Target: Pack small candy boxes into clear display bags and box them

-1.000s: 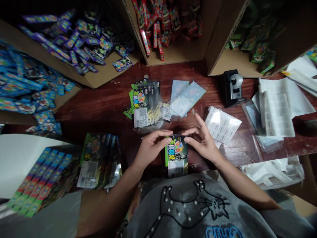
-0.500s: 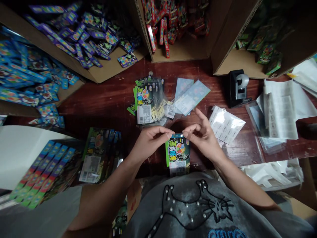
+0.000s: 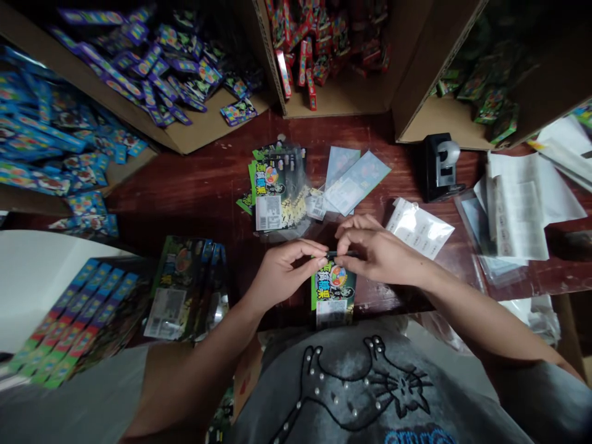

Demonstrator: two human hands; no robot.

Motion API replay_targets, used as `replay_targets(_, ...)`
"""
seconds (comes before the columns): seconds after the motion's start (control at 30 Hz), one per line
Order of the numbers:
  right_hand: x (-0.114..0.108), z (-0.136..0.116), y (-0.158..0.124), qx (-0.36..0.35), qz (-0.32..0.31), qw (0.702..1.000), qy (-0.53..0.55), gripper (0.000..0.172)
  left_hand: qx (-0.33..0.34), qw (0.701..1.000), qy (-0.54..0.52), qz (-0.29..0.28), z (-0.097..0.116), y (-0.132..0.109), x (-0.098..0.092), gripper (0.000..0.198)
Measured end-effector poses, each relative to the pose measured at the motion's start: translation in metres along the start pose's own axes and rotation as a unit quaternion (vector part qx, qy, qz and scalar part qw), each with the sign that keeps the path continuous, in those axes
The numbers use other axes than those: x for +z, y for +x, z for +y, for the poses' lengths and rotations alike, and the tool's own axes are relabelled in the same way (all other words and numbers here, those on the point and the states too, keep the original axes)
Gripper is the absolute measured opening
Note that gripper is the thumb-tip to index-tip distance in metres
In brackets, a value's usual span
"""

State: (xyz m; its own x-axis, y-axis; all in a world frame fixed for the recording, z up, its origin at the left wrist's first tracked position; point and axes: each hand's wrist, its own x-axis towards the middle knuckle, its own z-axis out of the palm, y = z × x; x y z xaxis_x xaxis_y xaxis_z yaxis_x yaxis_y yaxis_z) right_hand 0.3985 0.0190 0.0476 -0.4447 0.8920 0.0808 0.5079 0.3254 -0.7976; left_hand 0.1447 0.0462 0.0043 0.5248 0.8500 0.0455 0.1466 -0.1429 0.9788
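A green and black candy package with a barcode label lies at the table's front edge, close to my body. My left hand pinches the left part of its top edge between thumb and fingers. On the right part of that edge, my right hand has its thumb and fingertips closed, with the other fingers curled above. The hands almost meet, and they cover most of the top edge. Just beyond them lies a pile of similar packages in clear plastic. Two pale, clear-sleeved cards overlap beside that pile.
Cardboard boxes of small purple boxes, red boxes and green boxes line the back. Blue boxes fill the left. A tape dispenser and sticker sheets stand right. Stacked multicoloured boxes and packages are near my left arm.
My right hand has turned over the package's top edge, and its raised fingers have curled in. It has moved closer to my left hand, which stays nearly in place.
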Motion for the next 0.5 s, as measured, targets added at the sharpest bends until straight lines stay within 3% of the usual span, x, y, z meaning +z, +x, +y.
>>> replay_targets(0.1, 0.011, 0.006, 0.003, 0.012, 0.017, 0.999, -0.045, 0.014, -0.009, 1.0, -0.009, 0.007, 0.0, -0.002, -0.001, 0.005)
replay_targets(0.17, 0.017, 0.008, 0.001, -0.006, 0.04, 0.997, -0.063, 0.022, -0.018, 1.0, -0.016, 0.018, 0.0, -0.006, 0.001, 0.005)
replay_targets(0.23, 0.02, 0.008, 0.001, -0.035, 0.043, 0.995, -0.077, 0.019, -0.03, 0.999, -0.027, 0.03, -0.001, -0.011, 0.003, 0.006)
replay_targets(0.37, 0.022, 0.004, 0.022, -0.044, -0.06, 0.997, -0.03, 0.017, -0.038, 0.997, -0.02, 0.068, 0.004, -0.034, -0.014, 0.012)
replay_targets(0.43, 0.027, 0.002, 0.05, -0.012, -0.07, 0.997, 0.014, 0.019, -0.03, 0.988, 0.054, 0.14, 0.013, -0.058, -0.039, 0.023)
replay_targets(0.5, 0.043, -0.004, 0.087, 0.014, -0.012, 0.998, 0.063, 0.023, -0.022, 0.944, 0.183, 0.274, 0.028, -0.091, -0.07, 0.036)
